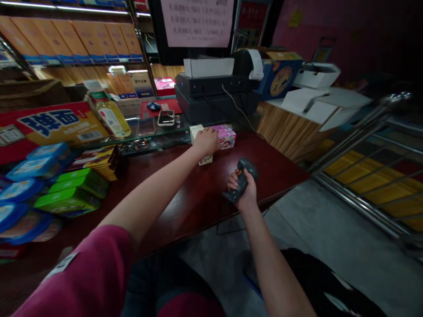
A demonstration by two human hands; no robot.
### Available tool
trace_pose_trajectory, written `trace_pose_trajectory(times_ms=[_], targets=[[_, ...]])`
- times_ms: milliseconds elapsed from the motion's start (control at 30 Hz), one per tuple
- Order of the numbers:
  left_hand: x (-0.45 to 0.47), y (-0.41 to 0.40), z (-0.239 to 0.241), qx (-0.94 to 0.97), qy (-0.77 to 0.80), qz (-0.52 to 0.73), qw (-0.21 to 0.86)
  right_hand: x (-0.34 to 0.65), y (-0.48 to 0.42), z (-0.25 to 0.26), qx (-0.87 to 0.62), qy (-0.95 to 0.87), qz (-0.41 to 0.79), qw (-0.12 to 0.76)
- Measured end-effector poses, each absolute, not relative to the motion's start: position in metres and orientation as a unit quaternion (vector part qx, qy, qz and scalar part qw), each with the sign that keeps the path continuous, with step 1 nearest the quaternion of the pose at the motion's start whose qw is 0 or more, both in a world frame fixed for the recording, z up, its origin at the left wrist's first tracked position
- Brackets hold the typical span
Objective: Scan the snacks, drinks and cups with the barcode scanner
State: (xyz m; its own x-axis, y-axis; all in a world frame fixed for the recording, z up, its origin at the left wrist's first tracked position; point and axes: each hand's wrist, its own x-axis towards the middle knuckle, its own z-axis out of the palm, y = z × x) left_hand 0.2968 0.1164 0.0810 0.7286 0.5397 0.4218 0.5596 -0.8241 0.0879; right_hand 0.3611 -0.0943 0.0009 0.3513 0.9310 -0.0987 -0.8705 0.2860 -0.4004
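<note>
My left hand (206,141) reaches across the dark red counter (165,193) and lies over a small pale carton (196,128), its fingers curled down at the far side. Whether it grips that carton is hidden behind the back of the hand. Touching or right beside its fingers are pink boxes (228,137) with a cartoon print. In my right hand (246,191) is a dark grey barcode scanner (243,178), held by its handle above the counter's front edge, fingers wrapped round it. The scanner's head points away from me.
On the left stand green packs (72,193), blue-lidded tubs (20,193), a bottle of yellow drink (109,112) and a red-and-yellow carton (49,127). A till (214,94) with a monitor (198,26) is behind the counter. A metal rail (360,193) runs along the right.
</note>
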Motion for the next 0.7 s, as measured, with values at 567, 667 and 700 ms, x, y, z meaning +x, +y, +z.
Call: trace_pose_trajectory(times_ms=[567, 667, 700], targets=[[0.256, 0.050, 0.103, -0.906, -0.103, -0.404, -0.079, 0.357, -0.106, 0.006, -0.169, -0.048, 0.512, 0.841], [0.179, 0.036, 0.112, -0.876, -0.118, -0.463, -0.060, 0.354, -0.108, 0.006, -0.196, -0.060, 0.506, 0.838], [0.150, 0.033, 0.111, -0.870, -0.139, -0.471, -0.042, 0.351, -0.107, 0.007, -0.207, -0.068, 0.506, 0.835]])
